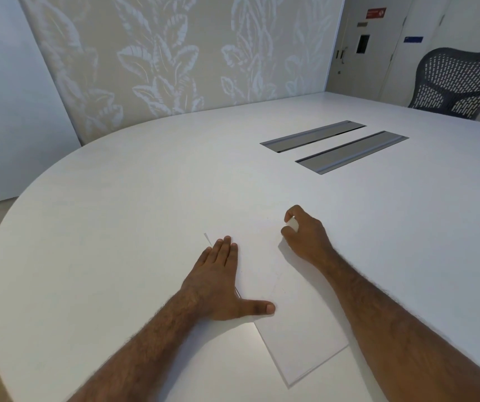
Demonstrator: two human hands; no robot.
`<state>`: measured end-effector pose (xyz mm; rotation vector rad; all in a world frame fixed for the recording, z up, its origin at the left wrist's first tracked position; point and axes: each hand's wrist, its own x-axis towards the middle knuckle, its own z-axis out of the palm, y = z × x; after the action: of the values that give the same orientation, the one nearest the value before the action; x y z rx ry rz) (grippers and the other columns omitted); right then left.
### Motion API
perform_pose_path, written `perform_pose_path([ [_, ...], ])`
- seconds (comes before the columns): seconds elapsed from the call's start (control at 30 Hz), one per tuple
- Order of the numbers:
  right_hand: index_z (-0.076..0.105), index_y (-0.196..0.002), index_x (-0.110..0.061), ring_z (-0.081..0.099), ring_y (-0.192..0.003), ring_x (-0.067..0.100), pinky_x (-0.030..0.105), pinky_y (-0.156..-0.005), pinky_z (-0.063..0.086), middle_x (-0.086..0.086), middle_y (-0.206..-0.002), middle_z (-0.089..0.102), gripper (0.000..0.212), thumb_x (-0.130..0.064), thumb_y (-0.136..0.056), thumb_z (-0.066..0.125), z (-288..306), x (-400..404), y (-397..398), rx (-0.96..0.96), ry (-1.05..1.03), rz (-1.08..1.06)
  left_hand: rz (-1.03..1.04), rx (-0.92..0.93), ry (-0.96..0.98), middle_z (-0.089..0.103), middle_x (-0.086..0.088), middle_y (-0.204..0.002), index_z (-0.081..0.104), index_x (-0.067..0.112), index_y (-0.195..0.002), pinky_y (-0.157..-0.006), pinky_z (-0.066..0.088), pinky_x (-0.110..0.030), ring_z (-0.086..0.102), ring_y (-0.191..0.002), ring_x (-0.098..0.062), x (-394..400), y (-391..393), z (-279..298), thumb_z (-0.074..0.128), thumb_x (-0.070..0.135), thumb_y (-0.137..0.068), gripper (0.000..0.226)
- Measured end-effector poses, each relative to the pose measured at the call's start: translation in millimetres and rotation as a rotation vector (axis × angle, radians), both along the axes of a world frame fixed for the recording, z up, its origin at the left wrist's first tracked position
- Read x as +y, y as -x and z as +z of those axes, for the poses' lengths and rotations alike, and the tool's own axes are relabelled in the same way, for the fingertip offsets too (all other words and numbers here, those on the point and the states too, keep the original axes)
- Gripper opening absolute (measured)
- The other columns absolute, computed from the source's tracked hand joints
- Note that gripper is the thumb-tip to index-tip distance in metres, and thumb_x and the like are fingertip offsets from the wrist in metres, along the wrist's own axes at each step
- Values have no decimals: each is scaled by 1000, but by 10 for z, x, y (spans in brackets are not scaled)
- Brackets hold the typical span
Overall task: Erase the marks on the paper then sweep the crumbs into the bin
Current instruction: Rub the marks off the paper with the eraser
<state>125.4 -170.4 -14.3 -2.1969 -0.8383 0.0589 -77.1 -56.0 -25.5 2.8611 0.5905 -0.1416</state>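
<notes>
A white sheet of paper (288,338) lies at an angle on the white table (116,213), close to the front edge. My left hand (221,282) presses flat on the paper's left side, fingers straight and thumb spread. My right hand (305,233) is at the paper's far right corner, its fingers curled round a small white eraser (292,224). Faint pencil marks show on the paper between my hands. No bin is in view.
Two grey cable hatches (334,145) are set into the table farther back. A dark mesh office chair (462,85) stands at the far right. A leaf-patterned wall panel runs behind the table, and the table's rounded edge curves away on the left.
</notes>
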Motion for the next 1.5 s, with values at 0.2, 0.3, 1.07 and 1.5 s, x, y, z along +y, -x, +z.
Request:
perform_pose_path([
  [0.2, 57, -73, -20, 56, -79, 23, 31, -65, 41, -3, -82, 59, 14, -15, -83, 50, -64, 21, 44, -158, 115, 89, -115, -131, -82, -24, 10, -159, -11, 22, -156, -122, -8, -34, -20, -148, -7, -62, 89, 33, 6, 95, -68, 115],
  [0.3, 64, -66, -20, 59, -78, 16, 33, -70, 47, -6, -85, 62, 24, -12, -81, 48, -66, 1, 25, -114, 70, 104, -337, -130, -99, -17, 18, -160, -4, 32, -156, -121, -9, -32, -13, -149, -3, -168, 119, 13, 0, 88, -77, 97],
  [1.07, 58, -106, -12, 65, -94, 30, 40, -88, 50, 9, -110, 61, 16, -19, -92, 60, -77, -21, -106, 102, -240, -158, -195, -41, -49, -5, -5, -165, 2, 10, -157, -122, -1, -34, -4, -152, -16, -212, -701, 177, 16, 70, -94, 88],
  [1.5, 59, -126, -12, 55, -108, 18, -3, -73, 37, 10, -127, 59, 31, -20, -97, 51, -130, -59, -202, 140, -388, -235, 263, -23, -89, 0, -17, -164, 4, 0, -154, -122, 3, -41, 2, -152, -28, 303, -1110, 94, 17, 77, -89, 102],
])
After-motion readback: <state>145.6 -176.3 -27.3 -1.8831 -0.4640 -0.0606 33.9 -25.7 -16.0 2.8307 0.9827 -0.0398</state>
